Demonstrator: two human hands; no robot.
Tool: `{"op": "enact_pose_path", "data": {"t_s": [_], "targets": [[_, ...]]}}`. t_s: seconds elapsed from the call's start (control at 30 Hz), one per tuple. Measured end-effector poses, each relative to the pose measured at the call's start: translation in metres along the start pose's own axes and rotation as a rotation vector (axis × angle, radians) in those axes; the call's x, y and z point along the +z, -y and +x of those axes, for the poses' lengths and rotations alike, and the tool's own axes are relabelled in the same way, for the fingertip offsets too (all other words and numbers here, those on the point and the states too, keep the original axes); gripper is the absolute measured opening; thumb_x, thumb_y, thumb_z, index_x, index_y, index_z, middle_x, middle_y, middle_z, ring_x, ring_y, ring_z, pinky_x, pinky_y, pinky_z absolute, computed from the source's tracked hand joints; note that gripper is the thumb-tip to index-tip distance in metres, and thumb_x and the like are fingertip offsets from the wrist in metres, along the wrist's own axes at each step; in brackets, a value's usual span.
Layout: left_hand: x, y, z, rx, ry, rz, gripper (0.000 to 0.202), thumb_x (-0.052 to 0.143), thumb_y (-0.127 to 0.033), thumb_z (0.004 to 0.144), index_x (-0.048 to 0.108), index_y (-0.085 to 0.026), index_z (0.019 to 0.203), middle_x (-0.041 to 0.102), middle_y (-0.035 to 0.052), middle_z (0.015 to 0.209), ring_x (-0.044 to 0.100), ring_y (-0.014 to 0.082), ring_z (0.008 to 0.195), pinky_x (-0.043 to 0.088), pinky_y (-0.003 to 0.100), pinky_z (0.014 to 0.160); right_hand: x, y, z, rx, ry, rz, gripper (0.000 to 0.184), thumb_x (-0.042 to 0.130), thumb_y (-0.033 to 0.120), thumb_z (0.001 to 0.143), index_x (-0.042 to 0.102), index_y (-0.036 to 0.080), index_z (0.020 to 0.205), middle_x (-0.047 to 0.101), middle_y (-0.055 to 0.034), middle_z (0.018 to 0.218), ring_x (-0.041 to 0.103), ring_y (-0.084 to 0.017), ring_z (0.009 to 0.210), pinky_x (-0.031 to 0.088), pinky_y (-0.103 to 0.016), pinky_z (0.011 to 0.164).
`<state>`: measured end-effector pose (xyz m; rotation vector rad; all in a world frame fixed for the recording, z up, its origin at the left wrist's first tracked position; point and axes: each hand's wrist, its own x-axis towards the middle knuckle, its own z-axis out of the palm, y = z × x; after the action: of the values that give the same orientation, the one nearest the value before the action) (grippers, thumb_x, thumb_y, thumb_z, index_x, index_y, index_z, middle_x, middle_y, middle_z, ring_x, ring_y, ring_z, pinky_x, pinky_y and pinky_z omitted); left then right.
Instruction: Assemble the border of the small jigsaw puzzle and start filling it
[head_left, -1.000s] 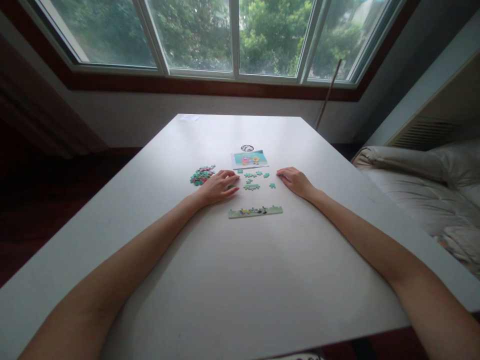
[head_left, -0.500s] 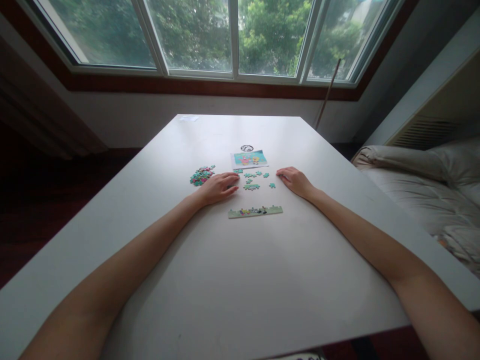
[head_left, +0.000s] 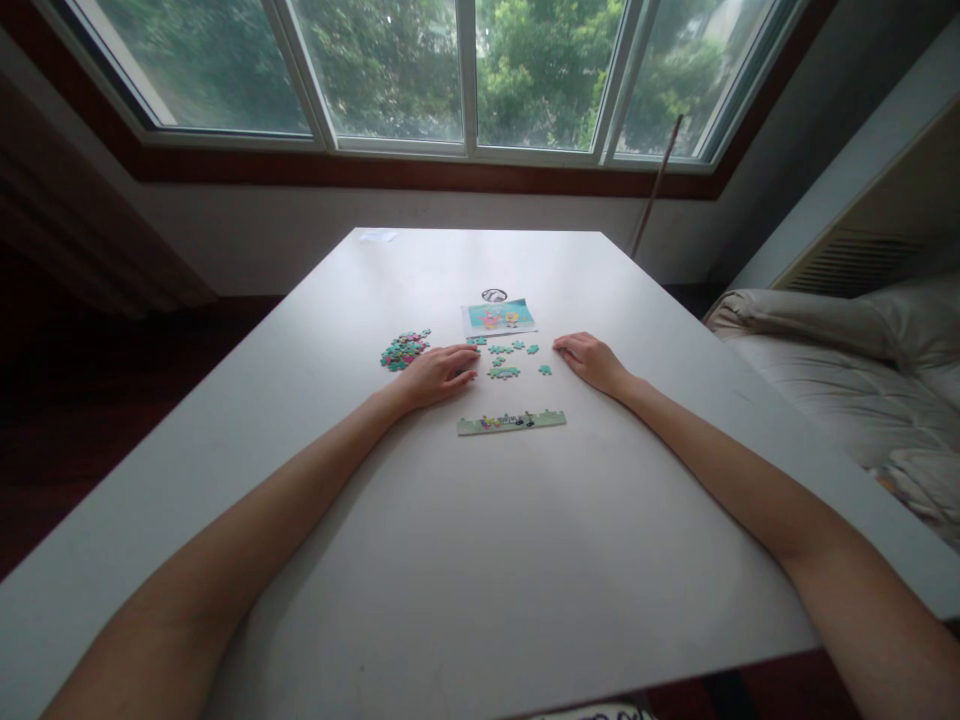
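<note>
Our bare left arm [head_left: 255,530] and right arm [head_left: 727,485] stretch forward from the lower corners, slanting inward. Our left hand [head_left: 435,374] lies palm down, fingers extended rightward, thumb parted from them. Our right hand [head_left: 592,361], a little apart, points inward toward it, back upward, fingers loosely bent and close together.

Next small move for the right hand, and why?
Probably reach the right hand over to the lone puzzle piece: it lies apart from the other loose pieces and close to that hand, in which no piece shows.
</note>
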<state>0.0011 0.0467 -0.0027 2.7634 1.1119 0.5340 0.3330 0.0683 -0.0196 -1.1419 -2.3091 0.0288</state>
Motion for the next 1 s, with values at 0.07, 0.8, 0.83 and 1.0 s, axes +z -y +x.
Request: {"op": "enact_pose_path", "data": {"t_s": [0.07, 0.8, 0.83, 1.0], "targets": [[-0.0001, -0.0001, -0.0001, 0.003, -0.002, -0.002, 0.043, 0.039, -0.043, 0.090, 0.054, -0.019, 0.122, 0.052, 0.0088, 0.133, 0.053, 0.0218, 0.117, 0.042, 0.035, 0.100, -0.0001, 0.0005, 0.0000, 0.001, -0.002, 0.004, 0.023, 0.047, 0.015, 0.084, 0.065, 0.020, 0.097, 0.068, -0.0065, 0.104, 0.059, -0.022, 0.101, 0.047, -0.039, 0.092], [0.0026, -0.0008, 0.0030, 0.006, 0.002, 0.005, 0.042, 0.041, -0.041, 0.089, 0.053, -0.018, 0.123, 0.051, 0.0091, 0.134, 0.053, 0.0225, 0.117, 0.042, 0.036, 0.100, -0.0024, -0.0005, -0.0016, 0.007, -0.007, 0.002, 0.022, 0.048, 0.017, 0.085, 0.066, 0.021, 0.096, 0.068, -0.0062, 0.103, 0.059, -0.022, 0.100, 0.047, -0.039, 0.092], [0.0033, -0.0013, 0.0031, 0.006, -0.001, 0.004, 0.042, 0.042, -0.041, 0.089, 0.053, -0.019, 0.123, 0.051, 0.0089, 0.134, 0.053, 0.0225, 0.117, 0.042, 0.036, 0.100, -0.0026, -0.0006, -0.0021, 0.008, -0.007, 0.001, 0.022, 0.048, 0.016, 0.085, 0.066, 0.021, 0.096, 0.069, -0.0061, 0.103, 0.059, -0.022, 0.100, 0.048, -0.039, 0.092], [0.0056, -0.0030, 0.0043, 0.006, -0.007, 0.004, 0.042, 0.042, -0.041, 0.089, 0.054, -0.019, 0.123, 0.052, 0.0092, 0.133, 0.053, 0.0226, 0.116, 0.042, 0.036, 0.100, -0.0020, -0.0038, -0.0038, 0.002, -0.005, -0.001, 0.022, 0.048, 0.016, 0.085, 0.066, 0.021, 0.097, 0.068, -0.0059, 0.104, 0.059, -0.022, 0.100, 0.047, -0.039, 0.092]]}}
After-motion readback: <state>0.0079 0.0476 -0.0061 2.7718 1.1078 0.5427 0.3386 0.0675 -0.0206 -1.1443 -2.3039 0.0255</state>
